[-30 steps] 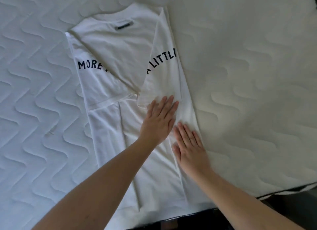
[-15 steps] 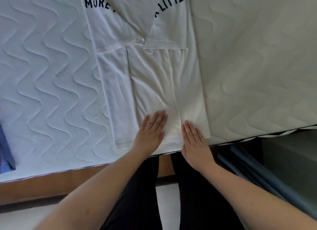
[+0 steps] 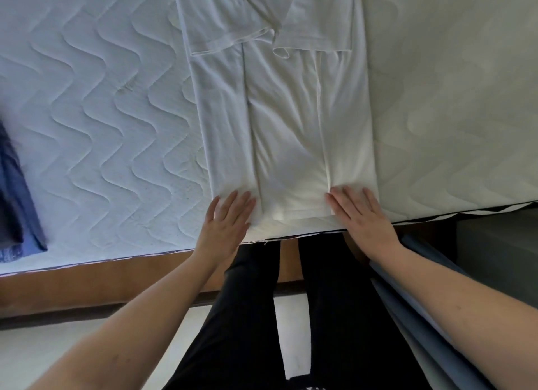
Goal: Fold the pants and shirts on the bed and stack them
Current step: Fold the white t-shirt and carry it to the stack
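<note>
A: Where's the shirt (image 3: 279, 121)?

B: On the bed (image 3: 87, 98), stretching lengthwise away beyond the fingers (hem beneath them).

A: Hands?

B: Left hand (image 3: 227, 223), right hand (image 3: 361, 215): fingers straight, slightly spread, pressing hem corners, equally near.

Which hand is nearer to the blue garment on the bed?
The left hand. It rests on the white shirt's near left corner, closer to the blue garment; the right hand rests on the shirt's far-side corner.
</note>
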Action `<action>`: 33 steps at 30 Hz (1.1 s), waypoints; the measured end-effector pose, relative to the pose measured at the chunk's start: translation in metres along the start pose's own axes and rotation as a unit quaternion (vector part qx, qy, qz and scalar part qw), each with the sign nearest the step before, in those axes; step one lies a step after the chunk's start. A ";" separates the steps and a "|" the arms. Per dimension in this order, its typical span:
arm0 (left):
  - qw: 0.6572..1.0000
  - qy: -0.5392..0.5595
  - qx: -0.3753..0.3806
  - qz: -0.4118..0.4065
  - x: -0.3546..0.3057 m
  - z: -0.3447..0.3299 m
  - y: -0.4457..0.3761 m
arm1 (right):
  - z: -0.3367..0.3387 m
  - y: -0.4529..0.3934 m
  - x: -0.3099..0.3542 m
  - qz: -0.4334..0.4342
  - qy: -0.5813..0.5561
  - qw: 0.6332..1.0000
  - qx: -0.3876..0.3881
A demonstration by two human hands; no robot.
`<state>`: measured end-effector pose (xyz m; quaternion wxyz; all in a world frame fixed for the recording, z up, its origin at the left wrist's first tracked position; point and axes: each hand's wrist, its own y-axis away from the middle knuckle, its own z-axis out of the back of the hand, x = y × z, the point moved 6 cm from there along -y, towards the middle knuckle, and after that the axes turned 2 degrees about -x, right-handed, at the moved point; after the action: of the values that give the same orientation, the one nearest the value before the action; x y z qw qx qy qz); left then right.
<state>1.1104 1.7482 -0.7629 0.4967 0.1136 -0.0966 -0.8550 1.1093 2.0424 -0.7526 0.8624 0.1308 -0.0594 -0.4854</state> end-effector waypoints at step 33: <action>0.985 0.127 0.095 0.063 0.011 0.113 0.020 | 0.138 0.011 -0.005 0.040 -0.162 0.979 -0.116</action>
<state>1.0887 1.7352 -0.6506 0.5445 0.2615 -0.1203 -0.7878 1.0842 2.0291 -0.6166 0.8695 -0.0529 -0.1463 -0.4688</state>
